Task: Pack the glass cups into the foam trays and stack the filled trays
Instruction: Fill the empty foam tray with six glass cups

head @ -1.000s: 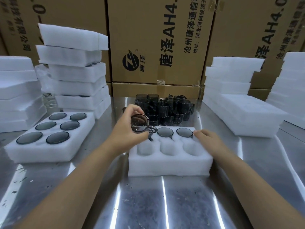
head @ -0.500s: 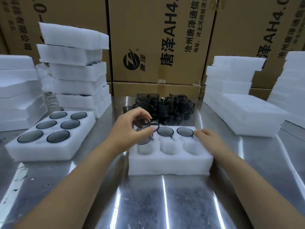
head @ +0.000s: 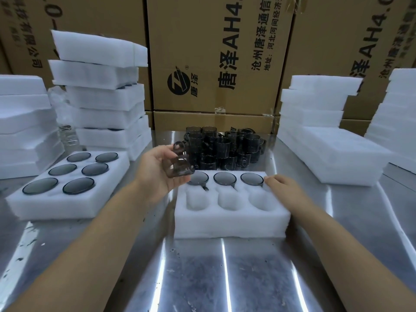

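Smoke-grey cup (head: 180, 164), gripped tilted in the left hand (head: 157, 174), hung above-left of the foam tray's (head: 229, 224) empty front pockets (head: 227, 199); the right hand (head: 283, 188) rested relaxed on its edge.

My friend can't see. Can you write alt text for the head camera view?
A left hand holds a smoky glass cup by a foam tray with three cups in, three holes empty; the right hand touches it.

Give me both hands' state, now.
Left hand: holding a glass cup.
Right hand: open, resting on the foam tray.
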